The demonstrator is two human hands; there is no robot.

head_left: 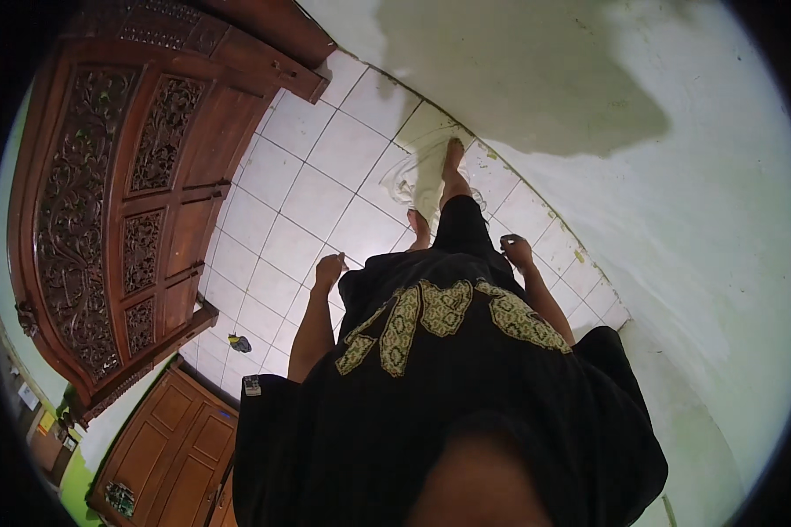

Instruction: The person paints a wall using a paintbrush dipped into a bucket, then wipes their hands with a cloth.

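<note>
My left hand (330, 269) hangs beside the black garment (448, 404), its fingers curled in, with nothing seen sticking out of them. On the other side, my right hand (517, 251) is held away from the body, also loosely closed and small in view. Neither hand touches furniture or wall. One bare foot (453, 158) is stretched forward near the wall's base; the other foot (419, 228) stands behind it. Around them lies a pale, swirled patch (402, 184) on the tiles; I cannot tell whether it is wet or cloth.
White floor tiles (299, 193) stretch between a carved wooden furniture piece (141, 193) at left and a stained pale green wall (571, 88) at right. A small dark and yellow item (239, 342) lies on the floor. Wooden doors (171, 439) stand at lower left.
</note>
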